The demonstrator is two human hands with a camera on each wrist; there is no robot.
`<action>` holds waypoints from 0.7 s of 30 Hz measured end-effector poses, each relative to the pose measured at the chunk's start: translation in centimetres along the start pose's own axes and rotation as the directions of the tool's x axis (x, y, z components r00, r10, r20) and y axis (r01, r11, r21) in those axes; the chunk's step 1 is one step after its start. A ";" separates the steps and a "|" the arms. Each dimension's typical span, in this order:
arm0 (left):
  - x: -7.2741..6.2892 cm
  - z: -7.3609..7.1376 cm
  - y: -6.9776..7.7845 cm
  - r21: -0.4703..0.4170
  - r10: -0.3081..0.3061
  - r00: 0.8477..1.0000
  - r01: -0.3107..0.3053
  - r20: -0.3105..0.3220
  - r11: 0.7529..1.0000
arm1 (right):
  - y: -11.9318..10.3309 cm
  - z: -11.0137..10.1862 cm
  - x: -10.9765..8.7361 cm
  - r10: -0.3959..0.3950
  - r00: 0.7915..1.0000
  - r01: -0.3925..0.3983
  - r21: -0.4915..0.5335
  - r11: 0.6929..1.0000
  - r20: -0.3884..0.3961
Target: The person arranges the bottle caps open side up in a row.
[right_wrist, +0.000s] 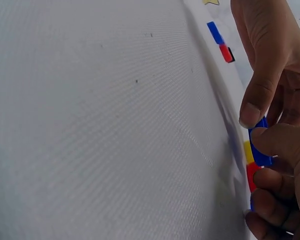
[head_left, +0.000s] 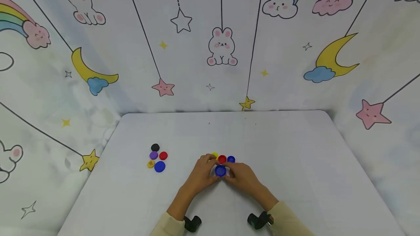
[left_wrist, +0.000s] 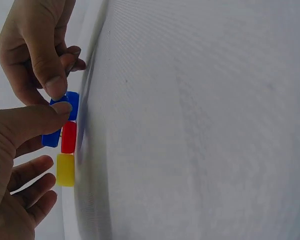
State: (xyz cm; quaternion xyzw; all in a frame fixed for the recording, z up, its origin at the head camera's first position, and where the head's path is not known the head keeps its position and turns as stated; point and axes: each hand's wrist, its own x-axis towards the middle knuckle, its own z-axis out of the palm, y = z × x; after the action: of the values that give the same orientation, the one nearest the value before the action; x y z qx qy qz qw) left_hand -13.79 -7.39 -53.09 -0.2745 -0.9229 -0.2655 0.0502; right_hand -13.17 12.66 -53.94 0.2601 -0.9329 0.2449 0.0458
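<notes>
A blue bottle cap (head_left: pixel 220 170) is pinched between both hands, above the near side of a short row of caps. My left hand (head_left: pixel 204 172) grips it from the left, thumb on its near edge in the left wrist view. From the other side my right hand (head_left: pixel 244 177) holds it with thumb and fingers. The row behind is a yellow cap (left_wrist: pixel 65 170), a red cap (head_left: pixel 222 159) and another blue cap (head_left: pixel 231 159); left fingers partly cover the yellow one in the head view. Whether the held cap touches the row is unclear.
To the left on the white table (head_left: pixel 279 141) lies a cluster: a black cap (head_left: pixel 155 147), a purple cap (head_left: pixel 153 155), a red cap (head_left: pixel 163 155), a yellow cap (head_left: pixel 151 164) and a large blue cap (head_left: pixel 159 166). A cartoon-printed curtain (head_left: pixel 197 65) surrounds the table's back and sides.
</notes>
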 end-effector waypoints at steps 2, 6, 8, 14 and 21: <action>0.0 0.0 0.0 0.011 -0.007 1.000 0.007 0.009 1.000 | -0.1 0.1 0.0 0.008 1.000 -0.008 -0.015 1.000 0.006; 0.0 0.1 0.0 0.035 -0.015 1.000 0.014 0.014 0.999 | -0.4 0.1 0.0 -0.007 1.000 0.006 -0.040 0.999 -0.013; 0.0 0.0 -0.1 0.045 -0.020 1.000 0.019 0.013 0.999 | -0.6 0.2 0.0 -0.013 1.000 0.012 -0.048 0.999 -0.022; -0.3 -0.4 0.1 0.044 -0.070 0.997 0.069 0.025 0.997 | -1.0 0.2 0.2 -0.011 1.000 0.010 -0.051 0.999 -0.011; -0.7 -0.4 0.1 0.051 -0.093 0.996 0.092 0.013 0.994 | -1.3 0.4 0.3 0.016 1.000 -0.014 -0.081 0.997 0.021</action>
State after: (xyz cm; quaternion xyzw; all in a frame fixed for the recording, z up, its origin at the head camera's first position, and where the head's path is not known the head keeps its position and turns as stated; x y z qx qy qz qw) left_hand -13.21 -7.87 -52.86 -0.2321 -0.9414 -0.2420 0.0376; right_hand -12.76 11.31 -53.64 0.2537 -0.9444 0.2045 0.0446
